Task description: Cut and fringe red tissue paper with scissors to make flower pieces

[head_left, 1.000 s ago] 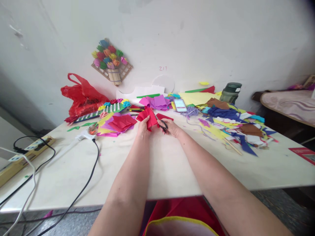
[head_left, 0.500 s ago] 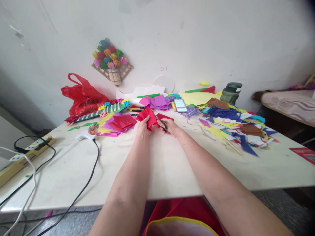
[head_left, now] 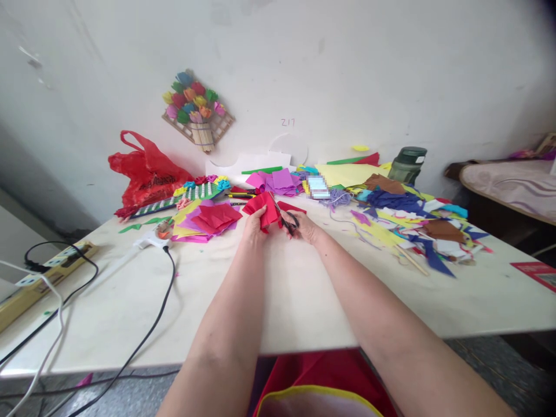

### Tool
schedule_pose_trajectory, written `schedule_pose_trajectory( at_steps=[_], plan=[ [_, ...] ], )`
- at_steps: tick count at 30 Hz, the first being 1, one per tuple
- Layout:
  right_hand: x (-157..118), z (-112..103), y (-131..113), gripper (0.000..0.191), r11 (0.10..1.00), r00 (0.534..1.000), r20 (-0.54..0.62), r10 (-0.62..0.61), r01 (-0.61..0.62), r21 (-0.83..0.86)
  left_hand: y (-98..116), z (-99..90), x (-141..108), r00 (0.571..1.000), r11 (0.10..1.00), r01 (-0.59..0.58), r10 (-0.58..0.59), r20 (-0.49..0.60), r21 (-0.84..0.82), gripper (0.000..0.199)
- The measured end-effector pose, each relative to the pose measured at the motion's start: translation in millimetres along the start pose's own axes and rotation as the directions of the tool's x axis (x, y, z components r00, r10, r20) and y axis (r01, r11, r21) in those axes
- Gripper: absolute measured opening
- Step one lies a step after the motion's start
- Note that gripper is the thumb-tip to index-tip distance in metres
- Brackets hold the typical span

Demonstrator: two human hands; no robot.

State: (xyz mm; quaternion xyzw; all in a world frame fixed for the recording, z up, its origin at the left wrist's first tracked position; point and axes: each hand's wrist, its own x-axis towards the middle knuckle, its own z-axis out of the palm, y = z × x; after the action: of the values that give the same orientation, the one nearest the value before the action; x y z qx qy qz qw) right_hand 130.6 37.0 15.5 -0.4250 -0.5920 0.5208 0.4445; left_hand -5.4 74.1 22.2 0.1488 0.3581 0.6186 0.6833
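Folded red paper [head_left: 270, 212] is pinched in my left hand [head_left: 256, 225], its thumb lying on top. My right hand [head_left: 306, 228] holds black-handled scissors [head_left: 290, 220], whose blades point up and left against the paper's right side. The handles look spread apart. Another piece of red paper [head_left: 292, 207] lies just behind the scissors. Left of my left hand is a stack of red, purple and yellow paper sheets [head_left: 212, 219].
A white table [head_left: 299, 301] bears colored scraps [head_left: 425, 223], a phone [head_left: 318, 186], a green bottle [head_left: 407, 165], a red bag [head_left: 147, 168] and purple paper [head_left: 280, 180]. A power strip [head_left: 56, 269] and cables lie left. A paper-flower decoration [head_left: 195, 107] hangs on the wall.
The scissor handles have spread wider in my right hand. The red paper in my left hand has shifted slightly; both hands stay in nearly the same place.
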Motion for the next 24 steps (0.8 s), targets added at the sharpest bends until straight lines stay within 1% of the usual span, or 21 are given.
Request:
schedule_pose_trajectory(
  at_steps=[3, 4, 8, 13, 15, 20, 24],
  plan=[
    [0.2, -0.2, -0.5, 0.041, 1.0, 1.0, -0.01, -0.011, 0.012, 0.013, -1.9, -1.2, 1.2, 0.994, 0.999, -0.031, 0.029, 0.107, 0.012, 0.004],
    [0.4, -0.1, -0.3, 0.041, 1.0, 1.0, -0.015, -0.019, 0.019, 0.015, -2.4, -1.6, 1.3, 0.993, 0.999, -0.036, 0.034, 0.113, 0.018, 0.004],
    [0.9, 0.2, 0.8, 0.043, 0.999, 0.999, -0.035, -0.024, 0.025, 0.021, -3.3, -2.1, 0.7, 0.994, 0.998, -0.051, 0.048, 0.1, 0.029, 0.007],
    [1.1, 1.2, 0.5, 0.042, 1.0, 0.999, -0.047, -0.021, 0.022, 0.015, -3.8, -3.0, 2.4, 0.991, 0.999, -0.028, 0.022, 0.135, 0.044, 0.011],
    [1.3, 1.5, 0.4, 0.042, 1.0, 0.998, -0.054, -0.017, 0.018, 0.022, -4.0, -3.4, 3.4, 0.991, 0.998, -0.026, 0.019, 0.133, 0.049, 0.012],
    [2.6, 1.1, 2.5, 0.041, 0.999, 0.998, -0.058, -0.024, 0.027, 0.043, -3.5, -2.0, 1.0, 0.99, 0.999, -0.004, -0.003, 0.139, 0.052, 0.009],
    [3.4, 1.1, 3.6, 0.041, 0.999, 0.998, -0.062, -0.028, 0.031, 0.041, -2.3, 0.2, -3.3, 0.992, 0.999, -0.01, 0.004, 0.127, 0.052, 0.005]
  ],
)
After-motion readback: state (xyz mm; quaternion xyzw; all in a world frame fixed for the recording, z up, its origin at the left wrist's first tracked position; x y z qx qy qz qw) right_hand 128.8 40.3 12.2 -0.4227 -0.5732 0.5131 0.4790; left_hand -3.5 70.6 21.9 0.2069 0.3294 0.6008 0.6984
